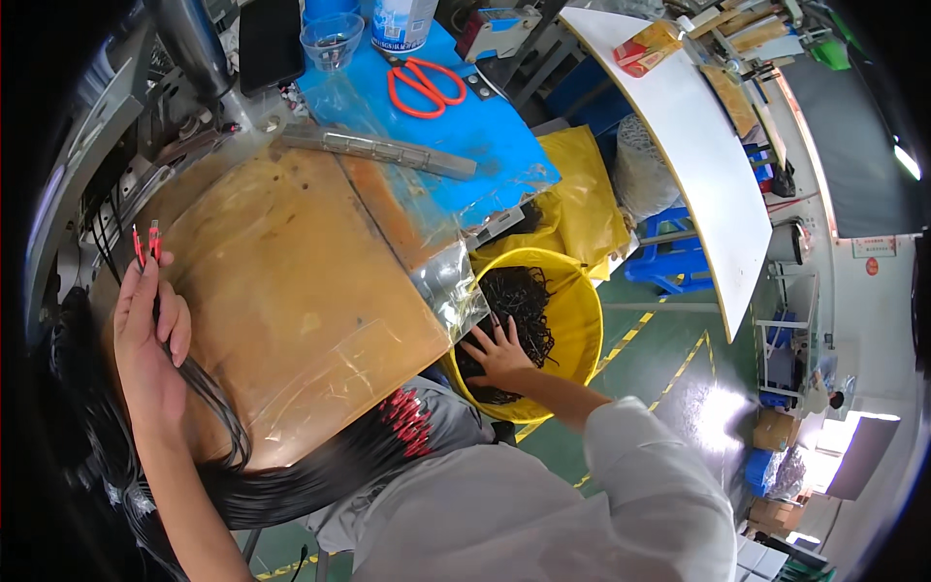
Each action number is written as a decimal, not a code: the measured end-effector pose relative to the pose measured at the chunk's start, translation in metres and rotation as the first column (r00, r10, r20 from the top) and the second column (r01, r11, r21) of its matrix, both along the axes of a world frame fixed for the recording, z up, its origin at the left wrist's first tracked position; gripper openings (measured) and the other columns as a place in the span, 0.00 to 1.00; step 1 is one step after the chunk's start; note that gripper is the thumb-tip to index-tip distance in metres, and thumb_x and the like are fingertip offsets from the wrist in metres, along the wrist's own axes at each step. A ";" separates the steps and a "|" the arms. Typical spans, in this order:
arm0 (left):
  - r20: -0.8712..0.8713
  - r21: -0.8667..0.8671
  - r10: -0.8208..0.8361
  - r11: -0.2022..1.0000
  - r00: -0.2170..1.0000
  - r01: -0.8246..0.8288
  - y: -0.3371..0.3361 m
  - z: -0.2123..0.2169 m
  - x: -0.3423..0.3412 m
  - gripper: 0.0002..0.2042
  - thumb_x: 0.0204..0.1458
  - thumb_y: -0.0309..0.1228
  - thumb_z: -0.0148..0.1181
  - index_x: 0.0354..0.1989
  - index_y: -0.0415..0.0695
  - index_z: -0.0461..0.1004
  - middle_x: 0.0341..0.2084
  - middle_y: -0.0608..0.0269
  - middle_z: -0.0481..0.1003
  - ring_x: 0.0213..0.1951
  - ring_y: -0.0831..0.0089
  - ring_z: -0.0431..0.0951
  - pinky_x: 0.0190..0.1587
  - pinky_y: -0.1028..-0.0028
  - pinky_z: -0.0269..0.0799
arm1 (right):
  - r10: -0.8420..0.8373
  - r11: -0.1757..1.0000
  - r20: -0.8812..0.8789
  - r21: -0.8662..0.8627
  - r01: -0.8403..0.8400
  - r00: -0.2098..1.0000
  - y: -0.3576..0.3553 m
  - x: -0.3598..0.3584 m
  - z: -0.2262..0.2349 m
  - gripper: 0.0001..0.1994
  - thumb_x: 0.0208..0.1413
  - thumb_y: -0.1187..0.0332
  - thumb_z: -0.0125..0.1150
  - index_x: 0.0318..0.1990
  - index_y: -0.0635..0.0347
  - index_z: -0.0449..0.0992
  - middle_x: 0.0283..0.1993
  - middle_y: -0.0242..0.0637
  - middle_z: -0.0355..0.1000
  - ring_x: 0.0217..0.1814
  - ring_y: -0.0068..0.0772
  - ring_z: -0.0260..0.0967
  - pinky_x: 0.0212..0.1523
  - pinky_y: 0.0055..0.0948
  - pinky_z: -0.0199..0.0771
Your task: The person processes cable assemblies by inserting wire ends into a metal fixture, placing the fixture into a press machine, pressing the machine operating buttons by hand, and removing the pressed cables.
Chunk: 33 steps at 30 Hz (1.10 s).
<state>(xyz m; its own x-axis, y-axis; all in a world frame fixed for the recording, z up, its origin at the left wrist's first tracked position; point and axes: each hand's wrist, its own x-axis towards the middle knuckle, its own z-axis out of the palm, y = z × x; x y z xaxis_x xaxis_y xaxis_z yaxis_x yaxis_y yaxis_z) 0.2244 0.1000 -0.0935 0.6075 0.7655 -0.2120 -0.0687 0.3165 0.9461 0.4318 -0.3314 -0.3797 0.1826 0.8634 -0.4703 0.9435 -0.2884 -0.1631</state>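
At the left edge of the tan work mat (pixel 301 281), my left hand (pixel 150 335) is closed around thin black cables. Their red-tipped ends (pixel 153 238) stick up above the fingers, and the cable lengths (pixel 218 412) trail down over the mat's edge. Inside a round yellow bin (pixel 579 330), my right hand (pixel 499 359) has its fingers spread over a heap of short black pieces (pixel 529 306). A thick bundle of black cables (pixel 310 461) lies across my lap, with many red ends (pixel 407 422) gathered at its right.
A blue mat (pixel 388 145) at the back bears orange-handled scissors (pixel 427 89), a clear cup (pixel 333 44) and a metal bar (pixel 388 150). Behind the bin are a yellow bag (pixel 582 184) and a blue stool (pixel 674 257). A white table (pixel 698 145) stands to the right.
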 end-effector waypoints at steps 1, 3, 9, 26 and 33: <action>-0.015 0.013 0.026 1.000 1.000 -0.026 -0.001 0.001 -0.001 0.12 0.70 0.32 0.50 0.53 0.37 0.73 0.16 0.75 0.54 0.17 0.86 0.53 0.18 0.82 0.46 | -0.043 0.999 0.059 -0.021 0.045 0.997 0.007 -0.004 -0.016 0.46 0.53 0.34 0.60 0.76 0.42 0.57 0.82 0.44 0.42 0.81 0.72 0.35 0.73 0.78 0.31; -0.039 0.031 0.064 0.998 0.997 -0.062 0.000 -0.001 -0.001 0.12 0.70 0.32 0.50 0.53 0.37 0.73 0.16 0.75 0.54 0.16 0.86 0.53 0.18 0.82 0.46 | -0.122 0.990 0.126 -0.054 0.129 0.985 0.031 -0.019 -0.034 0.38 0.54 0.40 0.63 0.70 0.47 0.66 0.82 0.40 0.40 0.80 0.70 0.39 0.70 0.82 0.35; -0.112 0.121 0.069 0.991 0.991 -0.056 -0.012 0.005 0.014 0.13 0.70 0.33 0.50 0.52 0.37 0.74 0.16 0.77 0.52 0.16 0.87 0.51 0.19 0.82 0.43 | -0.192 0.981 0.369 0.068 0.180 0.909 0.042 -0.037 -0.103 0.27 0.66 0.56 0.47 0.69 0.56 0.67 0.77 0.42 0.53 0.79 0.73 0.39 0.70 0.84 0.34; -0.107 0.079 0.061 0.996 0.992 -0.053 -0.009 0.005 0.005 0.12 0.70 0.34 0.50 0.51 0.38 0.74 0.15 0.77 0.53 0.15 0.87 0.51 0.18 0.82 0.44 | -0.737 0.674 0.023 0.099 0.732 0.676 0.001 0.054 -0.052 0.57 0.48 0.32 0.67 0.79 0.46 0.43 0.83 0.43 0.32 0.82 0.66 0.35 0.74 0.66 0.48; -0.085 0.108 -0.026 0.993 0.996 0.035 -0.010 0.000 0.011 0.12 0.70 0.34 0.51 0.49 0.37 0.75 0.15 0.77 0.54 0.15 0.87 0.52 0.18 0.82 0.45 | -0.743 0.669 -0.034 -0.070 0.740 0.668 -0.005 0.102 -0.067 0.57 0.46 0.32 0.70 0.78 0.48 0.46 0.83 0.45 0.34 0.80 0.72 0.38 0.72 0.66 0.53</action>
